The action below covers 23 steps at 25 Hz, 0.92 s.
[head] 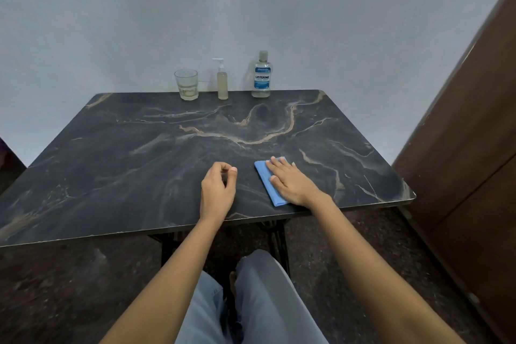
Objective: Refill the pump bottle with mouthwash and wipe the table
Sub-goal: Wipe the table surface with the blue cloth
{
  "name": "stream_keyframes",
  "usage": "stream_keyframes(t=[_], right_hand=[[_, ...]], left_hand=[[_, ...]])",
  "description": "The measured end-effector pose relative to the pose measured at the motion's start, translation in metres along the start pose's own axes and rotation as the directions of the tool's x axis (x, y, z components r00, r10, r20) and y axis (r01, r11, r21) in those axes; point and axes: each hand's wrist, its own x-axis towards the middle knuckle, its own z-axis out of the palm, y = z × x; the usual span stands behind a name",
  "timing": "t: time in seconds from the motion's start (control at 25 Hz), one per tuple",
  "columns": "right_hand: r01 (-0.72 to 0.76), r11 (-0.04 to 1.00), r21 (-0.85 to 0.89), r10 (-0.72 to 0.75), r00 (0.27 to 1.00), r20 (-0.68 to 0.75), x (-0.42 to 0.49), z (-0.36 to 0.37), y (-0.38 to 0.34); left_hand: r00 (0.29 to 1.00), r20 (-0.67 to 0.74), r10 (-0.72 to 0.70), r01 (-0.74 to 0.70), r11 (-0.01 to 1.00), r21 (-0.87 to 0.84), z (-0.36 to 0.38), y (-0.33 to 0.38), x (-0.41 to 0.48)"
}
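A small pump bottle [222,84] with pale yellowish liquid stands at the far edge of the dark marble table [139,153]. Right of it stands a clear mouthwash bottle [261,75] with a blue label, cap on. A folded blue cloth [265,179] lies near the front right of the table. My right hand [290,180] rests flat on the cloth with fingers spread, covering much of it. My left hand [219,187] hovers just left of the cloth, fingers loosely curled, holding nothing.
A drinking glass [186,84] with a little liquid stands left of the pump bottle. A brown wooden door or cabinet [469,120] runs along the right side. A pale wall sits directly behind the table. My knees show below the front edge.
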Motion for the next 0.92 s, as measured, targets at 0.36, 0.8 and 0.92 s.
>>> stream_keyframes(t=[0.36,0.8,0.92], right_hand=[[0.164,0.962,-0.217,-0.149,0.985,0.082,0.011,0.015,-0.028],[0.249,0.962,-0.113,-0.243,0.968,0.063,0.001,0.007,-0.003],[-0.185,0.977,-0.109,0.185,0.983,-0.004,0.017,-0.017,0.038]], left_hand=[[0.997,-0.033,-0.071,0.070,0.997,-0.032,-0.003,0.004,0.000],[0.996,0.054,-0.064,0.063,0.998,0.013,0.002,0.003,0.005],[0.993,0.119,-0.007,-0.004,0.995,0.097,0.006,0.002,0.004]])
